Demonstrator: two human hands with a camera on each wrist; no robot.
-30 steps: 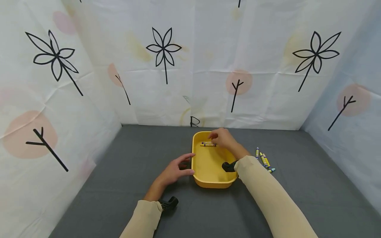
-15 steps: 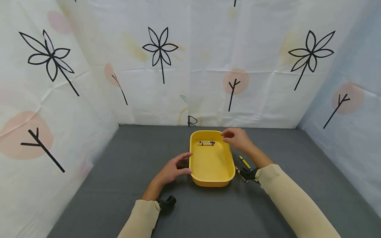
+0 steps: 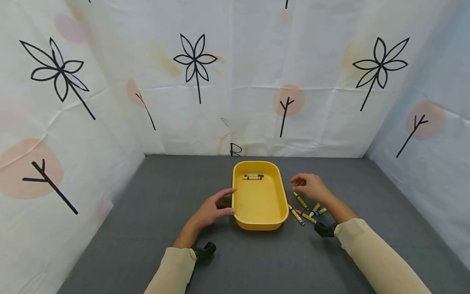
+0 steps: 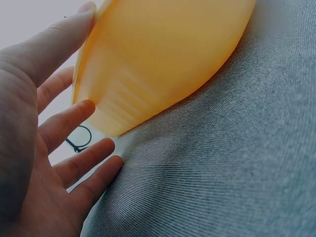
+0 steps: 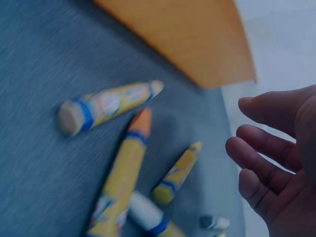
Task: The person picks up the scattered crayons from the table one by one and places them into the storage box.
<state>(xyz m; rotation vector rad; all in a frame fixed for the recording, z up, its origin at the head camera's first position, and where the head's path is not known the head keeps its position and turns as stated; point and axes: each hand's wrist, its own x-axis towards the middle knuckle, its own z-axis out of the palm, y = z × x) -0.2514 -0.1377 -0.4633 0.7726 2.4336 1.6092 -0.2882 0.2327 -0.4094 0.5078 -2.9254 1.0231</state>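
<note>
A yellow plastic tray (image 3: 258,206) stands mid-table in the head view, with two crayons (image 3: 252,178) lying side by side at its far end. My left hand (image 3: 211,210) touches the tray's left wall with thumb and fingertips, fingers spread; the left wrist view shows the wall (image 4: 163,59) against them. To the right of the tray, my right hand (image 3: 312,188) hovers over several loose crayons (image 3: 301,201), its fingers loosely bent and holding nothing. In the right wrist view, an orange-tipped crayon (image 5: 121,177) and a white-tipped crayon (image 5: 148,215) lie near a yellow crayon (image 5: 177,173).
Dark grey cloth (image 3: 154,204) covers the table. Behind and at both sides hangs a white curtain (image 3: 253,118) printed with flowers and trees. One loose crayon (image 3: 295,215) lies close to the tray's right side.
My right hand has moved right, out from over the tray's far end to above the loose crayons, which now show more fully. The left hand stays at the tray's side.
</note>
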